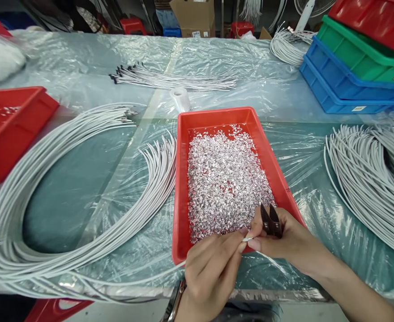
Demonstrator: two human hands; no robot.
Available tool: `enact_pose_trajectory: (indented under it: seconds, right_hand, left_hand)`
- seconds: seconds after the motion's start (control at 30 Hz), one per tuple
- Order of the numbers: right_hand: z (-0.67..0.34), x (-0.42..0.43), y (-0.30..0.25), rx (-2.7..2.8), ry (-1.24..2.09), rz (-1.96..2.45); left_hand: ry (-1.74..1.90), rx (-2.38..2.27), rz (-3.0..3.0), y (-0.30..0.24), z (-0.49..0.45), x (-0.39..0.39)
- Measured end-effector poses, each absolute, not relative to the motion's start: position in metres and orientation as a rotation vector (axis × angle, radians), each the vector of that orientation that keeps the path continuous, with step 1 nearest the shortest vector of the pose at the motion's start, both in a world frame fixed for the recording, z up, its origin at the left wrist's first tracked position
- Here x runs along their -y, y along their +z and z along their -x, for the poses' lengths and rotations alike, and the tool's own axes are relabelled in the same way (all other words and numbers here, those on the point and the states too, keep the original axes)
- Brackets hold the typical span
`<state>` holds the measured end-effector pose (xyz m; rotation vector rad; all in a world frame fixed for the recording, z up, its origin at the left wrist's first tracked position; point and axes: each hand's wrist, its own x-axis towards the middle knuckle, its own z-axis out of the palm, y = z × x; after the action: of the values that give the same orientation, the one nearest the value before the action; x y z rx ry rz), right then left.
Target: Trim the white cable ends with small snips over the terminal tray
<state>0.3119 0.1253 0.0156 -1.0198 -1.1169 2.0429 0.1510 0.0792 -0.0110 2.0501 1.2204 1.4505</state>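
Observation:
My left hand (213,264) is closed, pinching a white cable (248,239) near its end, over the near edge of a red tray (177,188). Opposite it, my right hand (284,241) has its thumb and forefinger closed at the same cable end. Dark snips (271,221) are tucked in the right hand, their two pointed blades sticking up apart. Small shiny silvery metal pieces (227,183) cover most of the tray floor. From the left hand a cable runs left toward a large curved bundle of white cables (49,152). The fingers partly hide the cable tip.
Another red bin (19,129) stands at left, and a cable coil (371,179) lies at right. Stacked blue and green bins (351,80) rise at back right. Thin black-tipped wires (173,80) and a white roll (181,99) lie behind the tray on the plastic-covered table.

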Motion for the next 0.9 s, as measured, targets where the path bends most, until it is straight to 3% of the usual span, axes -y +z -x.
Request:
enact_pose_trajectory:
  seconds: [0.4, 0.9]
  right_hand:
    - [-0.313, -0.130, 0.018, 1.182, 2.060, 0.992]
    - [-0.307, -0.121, 0.031, 1.540, 1.579, 1.193]
  left_hand:
    - [1.282, -1.236, -1.942, -0.003, -0.147, -0.080]
    - [1.250, -1.295, -1.859, 0.000, -0.150, -0.081]
